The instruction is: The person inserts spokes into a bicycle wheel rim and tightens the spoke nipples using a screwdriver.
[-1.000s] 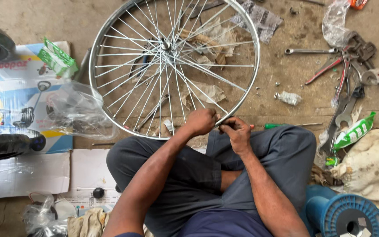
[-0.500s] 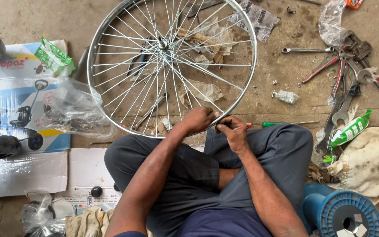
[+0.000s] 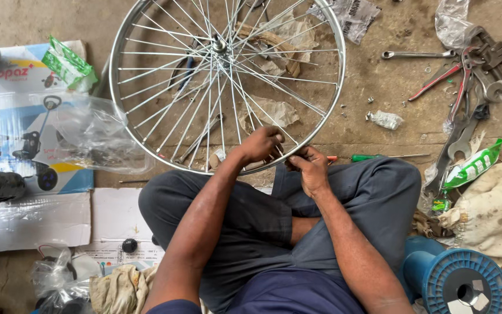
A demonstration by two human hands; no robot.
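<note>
Spoked bicycle wheel [image 3: 228, 81] lying flat on the floor [image 3: 379, 81] before a seated person's crossed legs. Left hand [image 3: 261, 144] and right hand [image 3: 309, 168] both close pinched on the near rim, among the spokes. The rim looks stiff and light; the thin spokes likely flex, so the rim offers the safest hold. Pliers [image 3: 463, 87] lie well apart.

wheel [image 3: 226, 81] top cut off, fingertips hidden behind rim
</note>
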